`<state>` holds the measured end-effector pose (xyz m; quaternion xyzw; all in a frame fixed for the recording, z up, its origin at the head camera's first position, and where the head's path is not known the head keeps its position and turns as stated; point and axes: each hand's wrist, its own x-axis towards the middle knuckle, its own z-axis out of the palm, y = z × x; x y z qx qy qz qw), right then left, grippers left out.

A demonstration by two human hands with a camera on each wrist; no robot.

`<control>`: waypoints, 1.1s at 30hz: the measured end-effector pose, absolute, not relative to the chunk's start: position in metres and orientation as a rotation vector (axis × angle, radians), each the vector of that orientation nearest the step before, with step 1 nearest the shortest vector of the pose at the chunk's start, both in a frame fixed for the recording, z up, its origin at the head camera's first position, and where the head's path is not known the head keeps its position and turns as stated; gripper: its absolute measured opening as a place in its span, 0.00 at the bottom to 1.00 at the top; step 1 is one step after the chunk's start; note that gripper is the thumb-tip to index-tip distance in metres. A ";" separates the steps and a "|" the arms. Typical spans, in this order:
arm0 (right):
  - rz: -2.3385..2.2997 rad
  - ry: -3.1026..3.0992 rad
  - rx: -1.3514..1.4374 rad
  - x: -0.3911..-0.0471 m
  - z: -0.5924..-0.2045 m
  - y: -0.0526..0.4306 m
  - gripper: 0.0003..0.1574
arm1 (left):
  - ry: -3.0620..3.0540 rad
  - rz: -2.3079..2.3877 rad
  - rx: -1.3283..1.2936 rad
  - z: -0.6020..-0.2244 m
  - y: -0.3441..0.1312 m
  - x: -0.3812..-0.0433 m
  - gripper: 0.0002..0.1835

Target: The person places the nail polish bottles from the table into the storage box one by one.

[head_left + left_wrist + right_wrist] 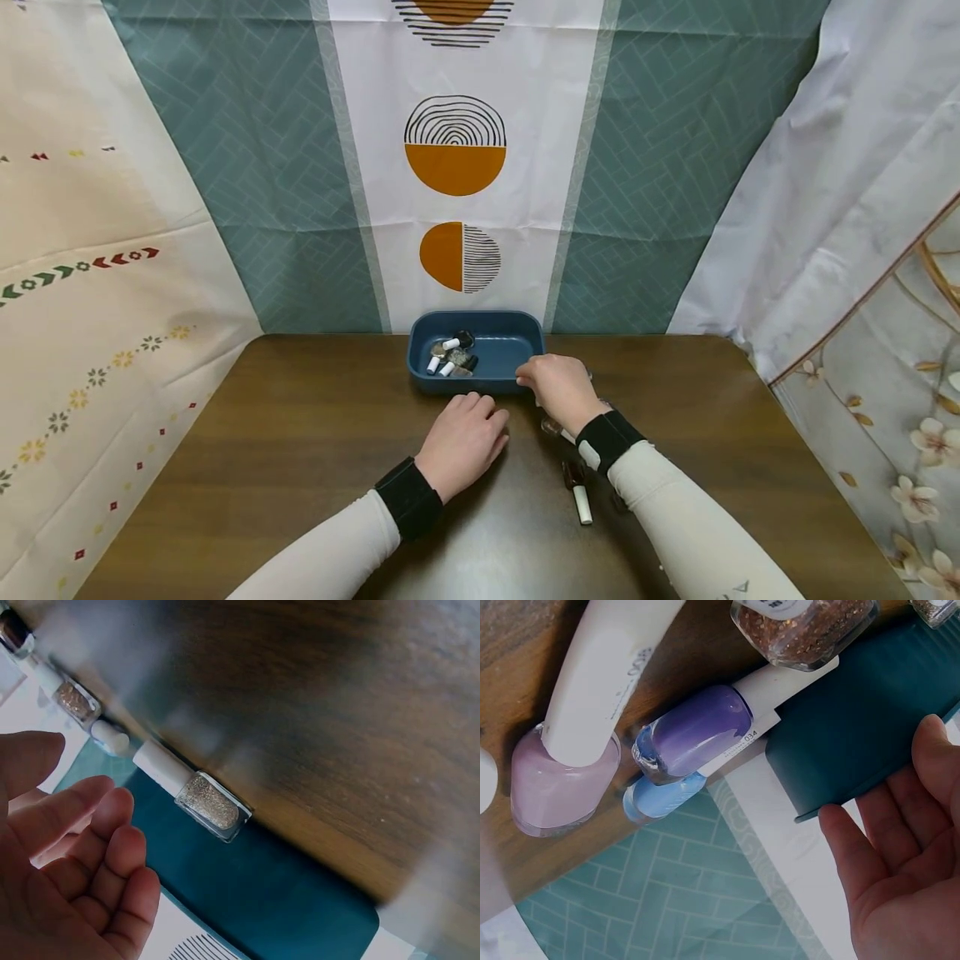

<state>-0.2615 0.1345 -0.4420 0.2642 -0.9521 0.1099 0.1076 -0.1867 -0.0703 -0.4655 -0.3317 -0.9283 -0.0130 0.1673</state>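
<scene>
A dark blue bin [480, 387] stands at the table's back edge, with several white-capped nail polish bottles [457, 357] in its left half. My left hand [461, 442] hovers in front of the bin, fingers loosely bent and holding nothing. In the left wrist view, a gold glitter nail polish bottle [210, 802] lies close to the bin, apart from that hand. At the bin's front right corner is my right hand [558, 387]. Its thumb and relaxed fingers [840, 832] are spread along the rim in the right wrist view, with no bottle between them.
Right of the bin, partly under my right arm, lie a dark brown bottle [574, 475] and a clear one [551, 427]. The right wrist view shows purple [697, 735], lilac [566, 787], light blue [664, 796] and copper glitter [810, 634] bottles. Patterned cloth [480, 250] hangs behind the table.
</scene>
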 end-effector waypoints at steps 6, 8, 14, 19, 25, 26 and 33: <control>0.323 -2.798 0.791 -0.266 -0.441 0.137 0.08 | -2.704 -0.024 -0.925 -0.461 -0.065 -0.192 0.13; 0.315 -2.793 0.790 -0.268 -0.439 0.137 0.08 | -2.715 -0.027 -0.924 -0.460 -0.064 -0.194 0.13; 0.303 -2.807 0.788 -0.269 -0.438 0.136 0.09 | -2.739 -0.016 -0.912 -0.461 -0.062 -0.196 0.12; 0.313 -2.807 0.800 -0.267 -0.440 0.136 0.09 | -2.759 0.002 -0.909 -0.463 -0.061 -0.195 0.11; 0.311 -2.802 0.787 -0.268 -0.440 0.136 0.10 | -2.759 0.023 -0.911 -0.465 -0.060 -0.200 0.11; 0.310 -2.805 0.785 -0.268 -0.440 0.136 0.10 | -2.757 0.029 -0.913 -0.466 -0.060 -0.200 0.11; 0.296 -2.812 0.794 -0.267 -0.440 0.137 0.10 | -2.742 0.027 -0.929 -0.471 -0.059 -0.197 0.09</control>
